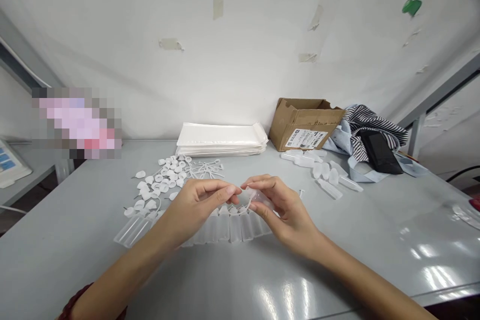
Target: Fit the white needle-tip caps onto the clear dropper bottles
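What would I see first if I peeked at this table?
The left hand and the right hand meet mid-table, pinching a small clear plastic bottle between them. Just beneath lies a row of clear plastic bottles on the grey table. Left of the hands is a scatter of small white plastic caps; a brown cardboard box sits at the back right.

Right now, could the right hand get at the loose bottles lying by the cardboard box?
Probably yes: bare table lies between the right hand and the loose bottles, though its fingers pinch a small clear bottle.
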`<state>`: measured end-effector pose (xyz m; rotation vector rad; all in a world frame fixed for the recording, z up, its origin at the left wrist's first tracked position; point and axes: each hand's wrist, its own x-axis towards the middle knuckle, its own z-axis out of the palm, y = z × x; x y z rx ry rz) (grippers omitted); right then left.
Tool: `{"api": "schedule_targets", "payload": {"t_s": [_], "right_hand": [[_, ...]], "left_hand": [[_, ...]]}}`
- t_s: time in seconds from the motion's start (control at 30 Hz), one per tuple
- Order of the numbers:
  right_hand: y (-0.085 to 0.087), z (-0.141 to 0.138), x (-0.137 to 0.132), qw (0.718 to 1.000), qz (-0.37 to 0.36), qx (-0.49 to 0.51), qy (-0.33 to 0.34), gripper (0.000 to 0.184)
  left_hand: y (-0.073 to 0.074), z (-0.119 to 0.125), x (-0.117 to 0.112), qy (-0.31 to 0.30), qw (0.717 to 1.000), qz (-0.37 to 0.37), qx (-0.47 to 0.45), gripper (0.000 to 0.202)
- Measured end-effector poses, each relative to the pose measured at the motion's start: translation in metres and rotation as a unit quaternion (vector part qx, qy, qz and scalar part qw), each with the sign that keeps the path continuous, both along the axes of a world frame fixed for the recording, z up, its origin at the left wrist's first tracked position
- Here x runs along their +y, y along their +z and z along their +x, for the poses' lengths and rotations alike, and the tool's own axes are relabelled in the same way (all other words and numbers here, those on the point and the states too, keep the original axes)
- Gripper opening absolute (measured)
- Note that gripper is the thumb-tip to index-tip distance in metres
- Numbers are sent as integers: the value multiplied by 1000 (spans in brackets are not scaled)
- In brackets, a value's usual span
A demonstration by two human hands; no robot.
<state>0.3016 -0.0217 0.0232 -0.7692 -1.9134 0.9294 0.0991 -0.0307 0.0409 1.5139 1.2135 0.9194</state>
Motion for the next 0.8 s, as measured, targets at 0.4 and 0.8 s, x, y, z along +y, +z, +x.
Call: {"api": "schedule_targets", "payload": {"t_s": [0.4,0.8], "right_hand": [[1,-9,0,844,-437,289,110,13],[-1,-12,1,822,-450,324,132,24]], "left_hand": [[-12,21,-15,14,932,320,169,38],[-19,26,-18,6,858,448,251,46]]}}
